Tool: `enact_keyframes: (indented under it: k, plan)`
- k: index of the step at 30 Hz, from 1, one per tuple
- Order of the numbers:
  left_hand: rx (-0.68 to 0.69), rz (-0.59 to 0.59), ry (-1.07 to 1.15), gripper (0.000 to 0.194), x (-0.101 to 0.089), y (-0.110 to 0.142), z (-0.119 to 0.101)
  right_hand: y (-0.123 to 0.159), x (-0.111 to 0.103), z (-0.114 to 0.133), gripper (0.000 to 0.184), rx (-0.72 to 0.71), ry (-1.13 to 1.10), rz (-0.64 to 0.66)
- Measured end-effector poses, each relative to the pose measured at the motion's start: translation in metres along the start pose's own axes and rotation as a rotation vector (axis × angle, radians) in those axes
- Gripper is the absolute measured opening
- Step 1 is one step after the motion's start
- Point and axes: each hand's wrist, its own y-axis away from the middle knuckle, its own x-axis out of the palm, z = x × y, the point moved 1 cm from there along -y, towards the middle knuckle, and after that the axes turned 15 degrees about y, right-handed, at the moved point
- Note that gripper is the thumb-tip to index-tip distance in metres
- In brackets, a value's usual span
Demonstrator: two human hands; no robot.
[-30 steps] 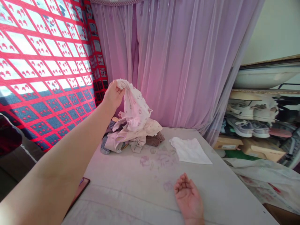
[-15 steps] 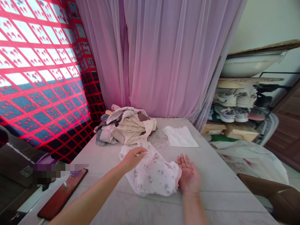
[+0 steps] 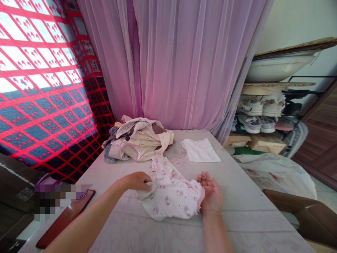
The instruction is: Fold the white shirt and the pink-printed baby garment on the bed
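Observation:
A small white garment [image 3: 173, 196] with a pinkish print and a pink trimmed end lies spread on the pale covered surface in front of me. My left hand [image 3: 140, 182] is closed on its left edge, which is bunched and lifted a little at the fingers. At the garment's pink end, my right hand [image 3: 211, 196] rests palm up, fingers stretched out, against or just beside the trim. One narrow part of the garment reaches up toward a heap of crumpled clothes [image 3: 142, 142]. To the right of that heap lies a flat white folded cloth [image 3: 202, 150].
A phone in a reddish case [image 3: 65, 219] lies at the left edge of the pale surface [image 3: 244, 225]. Purple curtains [image 3: 184, 63] hang behind. Shoes [image 3: 259, 123] fill a rack on the right, above a brown box [image 3: 302, 214].
My left hand has moved left and down and taken hold of the garment's left edge, pulling it up into folds. My right hand stays nearly in place. The view has shifted slightly.

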Motion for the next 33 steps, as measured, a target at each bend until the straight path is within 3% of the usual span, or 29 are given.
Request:
enact_keyframes:
  k: [2, 4, 7, 11, 17, 22, 26, 29, 31, 33]
  plan:
    - [0.004, -0.057, -0.038, 0.015, -0.015, -0.013, -0.005, 0.000, -0.001, -0.001, 0.028, -0.003, 0.004, 0.001]
    - [-0.006, -0.194, -0.079, 0.027, -0.032, -0.029, -0.006, 0.000, 0.000, -0.001, 0.027, 0.010, 0.005, -0.007]
    - [0.102, -0.349, -0.329, 0.045, -0.051, -0.051, 0.001, 0.002, 0.001, 0.000, 0.026, 0.044, -0.002, -0.022]
    - [0.222, -0.313, -0.719, 0.055, -0.060, -0.073, 0.028, 0.005, 0.004, 0.001, 0.026, 0.081, -0.022, -0.051]
    - [0.150, -0.351, -0.674, 0.039, -0.078, -0.103, 0.060, 0.003, -0.002, -0.003, 0.027, 0.074, 0.061, 0.022]
    - [0.040, -0.435, -0.548, 0.034, -0.088, -0.134, 0.059, 0.004, -0.003, -0.001, 0.028, 0.091, 0.081, 0.024]
    - [-0.007, -0.473, -0.488, 0.020, -0.077, -0.136, 0.043, 0.005, -0.002, 0.000, 0.026, 0.074, 0.090, 0.054]
    - [-0.002, -0.467, -0.441, 0.027, -0.053, -0.107, 0.030, 0.006, 0.002, -0.001, 0.027, 0.050, 0.077, 0.039]
    - [0.022, -0.402, -0.357, 0.039, -0.032, -0.077, 0.024, 0.007, 0.005, -0.001, 0.028, 0.048, 0.062, 0.015]
    - [-0.013, -0.208, -0.107, 0.049, -0.009, -0.046, 0.021, 0.007, 0.008, -0.001, 0.029, 0.052, 0.048, -0.008]
